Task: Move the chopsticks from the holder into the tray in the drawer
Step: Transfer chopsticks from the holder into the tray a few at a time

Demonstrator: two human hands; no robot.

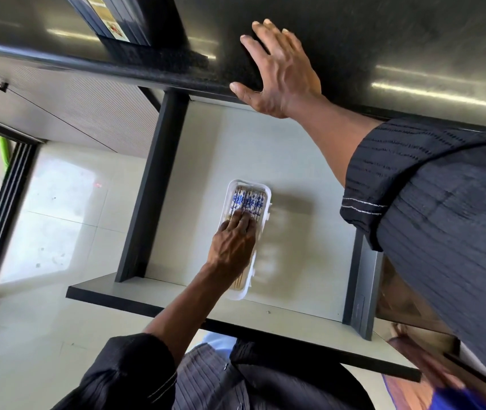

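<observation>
Tray [266,193]: white plastic, long and narrow, lying on the pale floor of the open drawer [289,161], nearer its left side.
Chopsticks [247,201]: a bundle lying lengthwise inside the tray, blue-and-white patterned ends pointing toward the counter, plain wooden tips showing at the near end.
Left hand [233,241]: palm down over the middle of the tray, fingers close together and laid flat on the chopsticks; it seems to press them rather than pinch any, though the fingertips are blurred.
Right hand [280,72]: fingers spread wide, palm resting flat on the dark counter [413,39] at its front edge, above the drawer.
Sleeves: dark ribbed fabric, pushed up both forearms.
Drawer frame: dark side rails, pale front panel nearest the person.
Counter: dark, glossy, with streaks of reflected light.
Floor [58,208]: pale shiny tiles to the left of the drawer.
</observation>
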